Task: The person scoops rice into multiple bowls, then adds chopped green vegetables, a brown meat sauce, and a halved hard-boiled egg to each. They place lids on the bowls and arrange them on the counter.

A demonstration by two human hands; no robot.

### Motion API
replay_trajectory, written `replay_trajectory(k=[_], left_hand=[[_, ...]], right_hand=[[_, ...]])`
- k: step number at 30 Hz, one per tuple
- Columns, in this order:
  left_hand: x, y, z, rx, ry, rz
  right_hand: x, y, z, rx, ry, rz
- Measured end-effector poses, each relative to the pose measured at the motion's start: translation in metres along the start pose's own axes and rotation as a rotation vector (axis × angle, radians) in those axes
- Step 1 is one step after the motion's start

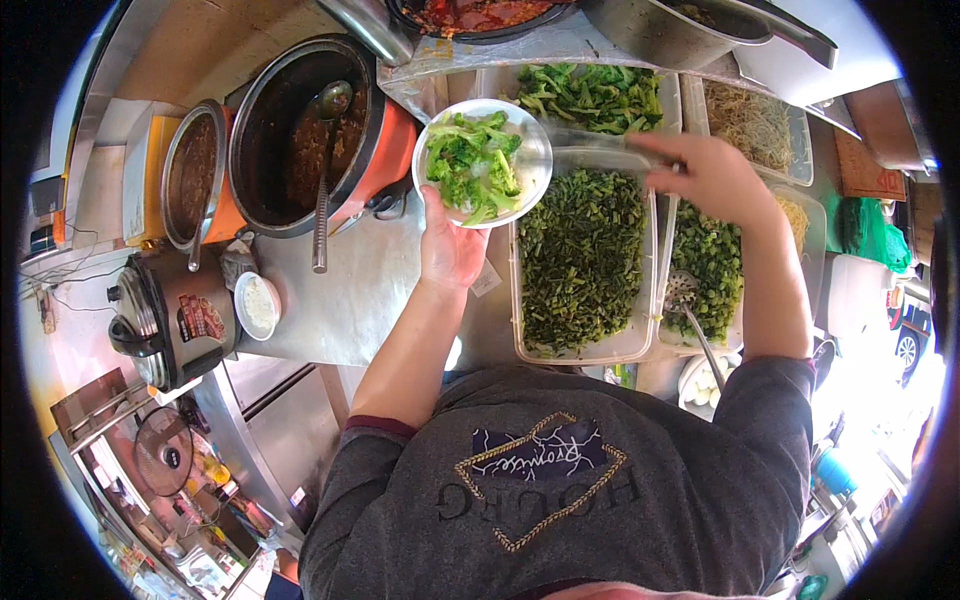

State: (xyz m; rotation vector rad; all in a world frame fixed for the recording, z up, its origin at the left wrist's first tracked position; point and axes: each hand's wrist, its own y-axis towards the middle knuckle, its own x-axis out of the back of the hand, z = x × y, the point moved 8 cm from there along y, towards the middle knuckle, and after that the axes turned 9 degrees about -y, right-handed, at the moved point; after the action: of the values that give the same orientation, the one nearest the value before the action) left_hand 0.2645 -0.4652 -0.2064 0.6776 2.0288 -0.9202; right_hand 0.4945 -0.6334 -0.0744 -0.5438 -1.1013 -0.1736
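Observation:
My left hand [448, 245] grips a round white bowl [540, 178] from its near edge, tilted so that the inside shows. Pieces of green broccoli [470, 165] lie in it. My right hand [705, 180] is closed round the handle of a long metal serving utensil [590, 142], smeared by motion, its head close to the bowl's right rim; its exact kind cannot be made out. Beneath it are a clear tub of leafy green vegetable pieces [590, 95] and a larger tub of finely chopped dark greens [580, 265].
Left stand a big orange pot [395, 150] of brown stew with a ladle [322, 200], a smaller pot [192, 180], a rice cooker [185, 318] and a bowl of rice [260, 306]. Right are tubs of greens with a slotted spoon [700, 330] and noodle-like strands [750, 125]. Pans line the back.

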Motion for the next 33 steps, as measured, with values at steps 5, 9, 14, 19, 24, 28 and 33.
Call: replay_trajectory(k=[5, 9, 14, 19, 24, 28, 33], left_hand=[[0.017, -0.027, -0.004, 0.032, -0.011, -0.019], [0.052, -0.089, -0.020, 0.087, -0.052, -0.099], [0.133, -0.182, -0.097, -0.100, 0.038, -0.366], [0.186, -0.221, -0.174, -0.335, 0.021, -0.387], [0.204, -0.230, -0.216, -0.375, 0.064, -0.389], [0.204, -0.221, -0.230, -0.306, 0.036, -0.349], [0.211, -0.205, -0.243, -0.262, 0.017, -0.329]], right_hand=[[-0.020, 0.049, -0.069, -0.327, -0.178, -0.036], [-0.023, 0.065, -0.030, -0.242, -0.471, -0.285], [-0.077, 0.046, 0.166, 0.334, 1.147, 0.188], [-0.115, 0.086, 0.331, 0.331, 1.837, 0.555], [-0.123, 0.138, 0.276, -0.392, 1.254, 0.243], [-0.057, 0.133, 0.283, 0.085, 0.021, -0.054], [-0.036, 0.090, 0.342, 0.279, -0.577, -0.026]])
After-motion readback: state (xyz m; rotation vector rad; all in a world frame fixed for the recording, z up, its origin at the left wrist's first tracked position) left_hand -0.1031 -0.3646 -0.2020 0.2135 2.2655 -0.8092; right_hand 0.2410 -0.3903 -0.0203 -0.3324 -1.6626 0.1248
